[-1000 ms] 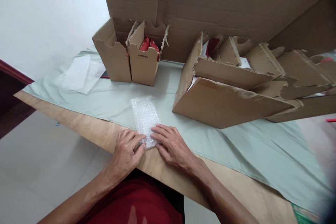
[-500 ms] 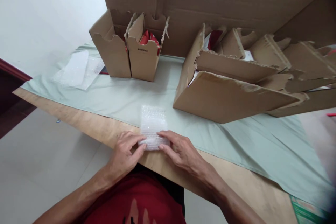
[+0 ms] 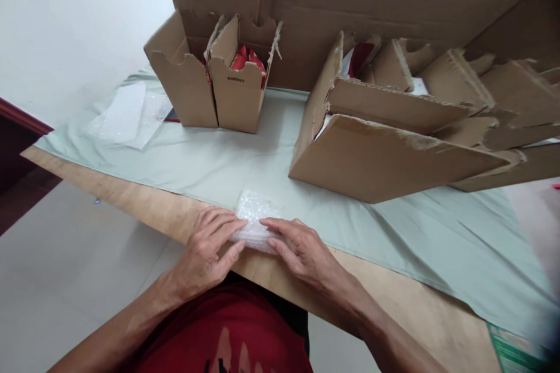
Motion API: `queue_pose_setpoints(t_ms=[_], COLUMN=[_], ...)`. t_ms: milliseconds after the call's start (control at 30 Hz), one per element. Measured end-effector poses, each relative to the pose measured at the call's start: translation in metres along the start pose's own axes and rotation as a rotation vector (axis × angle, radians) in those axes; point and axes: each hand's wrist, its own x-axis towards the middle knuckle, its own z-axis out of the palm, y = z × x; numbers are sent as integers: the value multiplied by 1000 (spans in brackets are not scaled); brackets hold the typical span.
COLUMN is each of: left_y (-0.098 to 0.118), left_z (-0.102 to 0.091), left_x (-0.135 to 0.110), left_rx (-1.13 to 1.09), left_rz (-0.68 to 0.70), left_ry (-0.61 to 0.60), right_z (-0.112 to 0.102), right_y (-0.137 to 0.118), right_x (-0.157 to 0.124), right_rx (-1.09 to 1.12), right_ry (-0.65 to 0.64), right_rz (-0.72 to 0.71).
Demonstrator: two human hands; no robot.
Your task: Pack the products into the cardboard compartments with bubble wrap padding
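Note:
A small bundle of clear bubble wrap lies at the table's near edge, partly on the pale green cloth. My left hand pinches its left end between thumb and fingers. At the other end, my right hand grips it the same way, index finger on top and thumb at the near side. A short flap of the wrap extends beyond the fingers, away from me. Whatever may be inside the layers cannot be made out.
Two narrow cardboard boxes stand at the back, one with red packets. A larger cardboard box stands to the right among several others. Flat bubble wrap sheets lie at the left. A tall cardboard panel rises behind.
The bubble wrap's far flap has become shorter, and the bundle near my fingers looks thicker. Both hands keep their hold at its ends, having shifted only slightly.

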Motion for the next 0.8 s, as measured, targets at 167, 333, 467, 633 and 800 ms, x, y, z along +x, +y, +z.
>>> queue_pose_setpoints(t_ms=[167,333,467,633,800], left_y=[-16,-14,4,15,25], left_z=[15,25,17,21,35], left_x=[16,22,4,1,13], left_rx=[73,-47,-569,-1128,-1178], left_rz=[-122,-344,-719,-964,-909], left_ry=[-29,119,136,63,84], right_z=[1,9,7,0,-12], right_y=[-5,5,8,-14,-9], right_x=[-6,3,9,-6,-28], right_rx=[-273,-385,-19,349,380], right_ry=[125,74,241,105,233], right_rz=[-84,-137,48,137,155])
